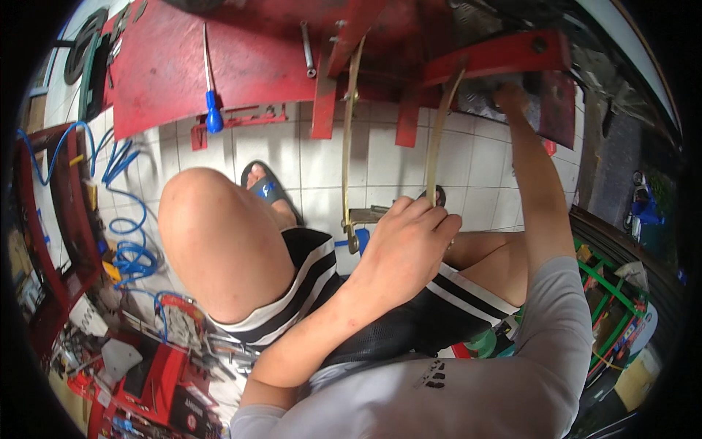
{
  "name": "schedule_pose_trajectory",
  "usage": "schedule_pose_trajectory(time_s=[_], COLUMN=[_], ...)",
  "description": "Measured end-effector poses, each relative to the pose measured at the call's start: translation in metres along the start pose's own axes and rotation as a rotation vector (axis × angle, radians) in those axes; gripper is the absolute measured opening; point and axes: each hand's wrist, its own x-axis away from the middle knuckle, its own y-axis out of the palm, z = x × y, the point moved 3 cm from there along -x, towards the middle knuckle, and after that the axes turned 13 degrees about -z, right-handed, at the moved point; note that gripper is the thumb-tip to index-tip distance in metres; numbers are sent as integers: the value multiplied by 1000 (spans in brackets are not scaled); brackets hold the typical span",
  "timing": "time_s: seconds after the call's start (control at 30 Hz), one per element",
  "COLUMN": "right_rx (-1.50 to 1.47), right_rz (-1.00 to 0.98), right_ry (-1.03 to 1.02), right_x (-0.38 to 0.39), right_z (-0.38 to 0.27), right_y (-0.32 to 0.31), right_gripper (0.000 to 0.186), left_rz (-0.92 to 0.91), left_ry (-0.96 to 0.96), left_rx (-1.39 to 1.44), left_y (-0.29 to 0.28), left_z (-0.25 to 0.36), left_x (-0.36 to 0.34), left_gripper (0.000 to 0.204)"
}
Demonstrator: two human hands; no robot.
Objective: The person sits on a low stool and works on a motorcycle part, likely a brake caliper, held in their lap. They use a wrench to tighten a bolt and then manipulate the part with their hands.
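My left hand [409, 245] is closed around the lower end of a yellowish strap [436, 139], which runs up to a red metal arm [497, 62]. A second yellowish strap [350, 139] hangs to its left, with a metal hook [352, 238] at its bottom, apart from my hand. My right hand [512, 96] reaches far right to the red lift bench [241, 62], beside a greyish metal plate [475, 95]. Its fingers look curled, but what they hold is too dim to make out. Shadow covers whatever sits on the bench between the red arms.
On the bench lie a blue-handled screwdriver [210, 110] and a metal wrench [307, 50]. A coiled blue air hose [131, 241] hangs at the left over the tiled floor [314, 168]. Tools and a red box [164, 380] crowd the lower left; a green rack [607, 285] stands right.
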Motion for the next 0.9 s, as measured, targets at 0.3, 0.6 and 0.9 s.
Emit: schedule_pose_trajectory(time_s=[0.3, 0.6, 0.9], right_rx=[19, -689, -1968], right_rz=[-37, -195, -1407], right_ry=[-42, -667, -1336], right_x=[18, 245, 454], right_z=[18, 35, -73], right_y=[-11, -131, -71], right_gripper=[48, 26, 29], left_rz=[19, 182, 155], left_ry=[-20, 43, 260], left_rx=[-93, -60, -10], left_y=[-13, -48, -62], left_z=[5, 14, 40], left_x=[-1, 21, 66], left_gripper=[20, 31, 48])
